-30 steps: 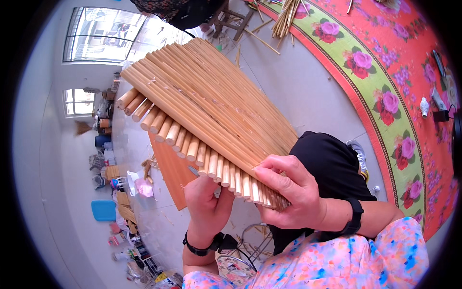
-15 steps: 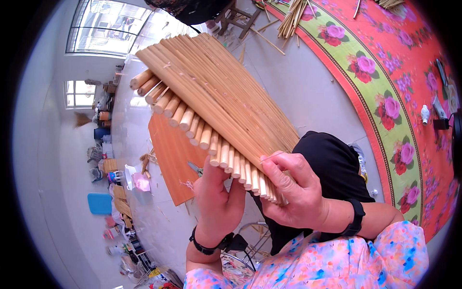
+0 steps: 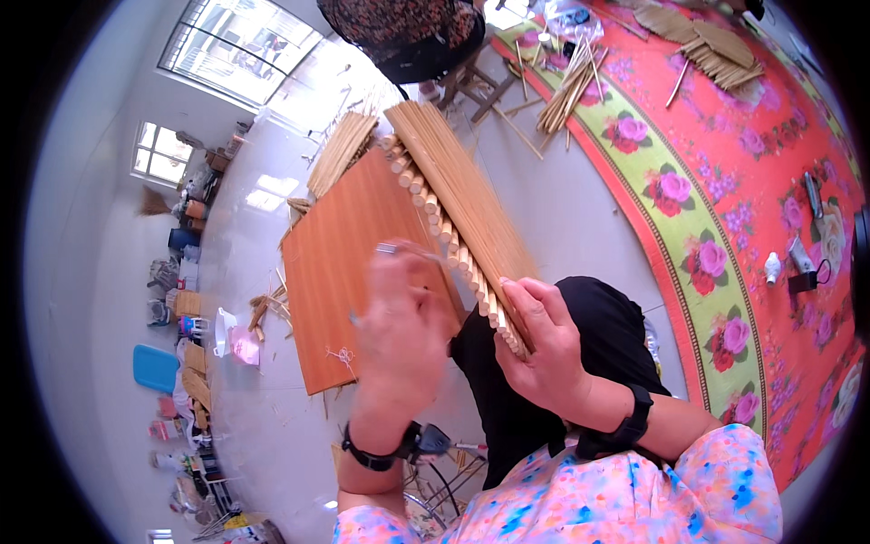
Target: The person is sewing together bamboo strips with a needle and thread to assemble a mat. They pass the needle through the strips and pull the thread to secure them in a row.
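Note:
A stiff panel of tan reed stalks [image 3: 467,199], set side by side with round cut ends along its left edge, stands tilted before me. My right hand [image 3: 542,335] pinches its near lower corner, thumb on the face and fingers behind. My left hand [image 3: 399,317] is raised left of the cut ends, apart from the panel and smeared by motion. A small silvery thing shows at its fingertips, too blurred to name. Below that hand lies a brown wooden board [image 3: 317,263] with a tangle of pale thread [image 3: 342,357] on it.
A person in dark patterned clothing [image 3: 408,36] sits ahead by a wooden stool [image 3: 476,86]. On the right, a red floral cloth [image 3: 671,263] bears loose stalks [image 3: 571,86], finished-looking panels [image 3: 716,54] and small tools. Another stalk bundle [image 3: 343,150] lies beyond the board. Household clutter lines the left wall.
My left hand has left the panel's cut ends and swung up and left. The panel has turned steeper and more edge-on, still in my right hand. More of the board shows.

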`<state>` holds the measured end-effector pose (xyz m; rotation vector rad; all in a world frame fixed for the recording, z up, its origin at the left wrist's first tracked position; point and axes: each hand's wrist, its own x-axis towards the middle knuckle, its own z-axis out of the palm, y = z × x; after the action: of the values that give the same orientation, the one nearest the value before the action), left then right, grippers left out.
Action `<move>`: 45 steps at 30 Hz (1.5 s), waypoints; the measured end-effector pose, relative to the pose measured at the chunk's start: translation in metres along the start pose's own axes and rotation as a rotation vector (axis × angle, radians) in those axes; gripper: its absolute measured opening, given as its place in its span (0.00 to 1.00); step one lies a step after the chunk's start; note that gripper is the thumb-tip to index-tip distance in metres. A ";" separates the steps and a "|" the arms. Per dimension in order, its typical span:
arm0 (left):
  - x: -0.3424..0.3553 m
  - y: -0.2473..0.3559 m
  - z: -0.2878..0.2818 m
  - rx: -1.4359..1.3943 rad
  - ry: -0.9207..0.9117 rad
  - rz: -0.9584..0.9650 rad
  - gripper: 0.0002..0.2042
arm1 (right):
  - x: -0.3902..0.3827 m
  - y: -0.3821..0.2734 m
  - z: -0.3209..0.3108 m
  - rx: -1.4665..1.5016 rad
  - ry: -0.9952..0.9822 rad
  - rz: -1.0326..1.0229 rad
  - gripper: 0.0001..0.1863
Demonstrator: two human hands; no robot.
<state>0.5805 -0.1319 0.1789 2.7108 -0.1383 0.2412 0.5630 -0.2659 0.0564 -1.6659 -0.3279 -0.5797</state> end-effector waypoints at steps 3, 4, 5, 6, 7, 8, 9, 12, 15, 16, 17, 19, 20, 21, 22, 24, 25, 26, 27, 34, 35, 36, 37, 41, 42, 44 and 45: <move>0.009 0.007 -0.026 0.402 0.296 0.321 0.20 | -0.002 -0.001 0.003 -0.007 -0.014 0.020 0.31; 0.013 0.009 -0.034 0.557 0.382 0.467 0.21 | -0.003 -0.003 0.007 0.001 -0.032 0.030 0.31; 0.021 0.013 -0.038 0.645 0.368 0.578 0.20 | -0.004 -0.005 0.007 -0.008 -0.052 0.031 0.31; 0.032 0.014 -0.040 0.736 0.351 0.685 0.19 | -0.005 -0.006 0.008 -0.016 -0.074 0.033 0.31; 0.045 0.014 -0.037 0.815 0.334 0.797 0.19 | -0.005 -0.004 0.008 -0.038 -0.091 0.036 0.32; 0.057 0.011 -0.034 0.833 0.283 0.841 0.15 | -0.007 -0.005 0.008 -0.037 -0.106 0.049 0.32; 0.069 0.009 -0.032 0.852 0.232 0.887 0.12 | -0.009 -0.006 0.010 -0.052 -0.103 0.043 0.32; 0.090 0.015 -0.040 1.087 -0.075 0.842 0.07 | -0.019 -0.006 0.012 -0.109 -0.097 0.031 0.33; 0.108 0.010 -0.041 1.197 -0.140 0.860 0.07 | -0.004 0.007 0.005 -0.208 -0.130 -0.074 0.33; 0.113 0.004 -0.040 1.204 -0.106 0.895 0.07 | 0.005 0.016 0.000 -0.239 -0.159 -0.070 0.33; 0.115 0.002 -0.043 1.184 -0.090 0.857 0.06 | 0.016 0.024 -0.006 -0.267 -0.187 -0.066 0.33; 0.116 0.000 -0.049 1.142 -0.062 0.787 0.04 | 0.038 0.027 -0.020 -0.428 -0.092 -0.144 0.30; 0.114 0.000 -0.052 1.103 -0.072 0.760 0.03 | 0.048 0.024 -0.027 -0.556 0.032 -0.225 0.27; 0.111 -0.001 -0.054 1.063 -0.082 0.734 0.03 | 0.055 0.018 -0.033 -0.683 0.160 -0.306 0.24; 0.108 0.002 -0.056 1.021 -0.088 0.711 0.03 | 0.057 0.013 -0.039 -0.666 0.226 -0.285 0.23; 0.099 0.010 -0.056 0.958 0.027 0.686 0.03 | 0.057 0.003 -0.048 -0.627 0.356 -0.242 0.21; 0.096 0.014 -0.054 0.923 0.079 0.677 0.04 | 0.057 0.005 -0.050 -0.534 0.303 -0.163 0.20; 0.095 0.017 -0.051 0.937 0.148 0.728 0.03 | 0.056 0.010 -0.048 -0.440 0.249 -0.084 0.20; 0.092 0.022 -0.047 0.911 0.152 0.697 0.03 | 0.057 0.017 -0.048 -0.345 0.195 -0.005 0.20; 0.044 0.044 0.002 0.669 0.222 0.470 0.12 | 0.078 0.005 -0.048 0.456 0.129 0.569 0.31; 0.038 0.043 0.007 0.620 0.200 0.410 0.13 | 0.078 0.006 -0.048 0.450 0.108 0.577 0.32; 0.031 0.042 0.011 0.572 0.179 0.349 0.13 | 0.077 0.007 -0.047 0.443 0.086 0.584 0.33; 0.024 0.042 0.017 0.517 0.156 0.287 0.13 | 0.075 0.010 -0.047 0.431 0.064 0.594 0.34; -0.005 0.045 0.041 0.419 0.076 0.097 0.12 | 0.066 0.016 -0.045 0.441 0.003 0.681 0.34; -0.011 0.045 0.048 0.393 0.070 0.070 0.11 | 0.061 0.015 -0.043 0.466 -0.010 0.707 0.34; -0.028 0.049 0.054 0.337 0.065 0.035 0.07 | 0.052 0.017 -0.038 0.535 -0.027 0.760 0.34; -0.035 0.052 0.062 0.317 0.059 0.043 0.07 | 0.049 0.026 -0.038 0.570 -0.021 0.783 0.34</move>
<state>0.5483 -0.2023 0.1371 3.0127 -0.1532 0.3841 0.6101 -0.3134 0.0649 -1.1132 0.1507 0.1221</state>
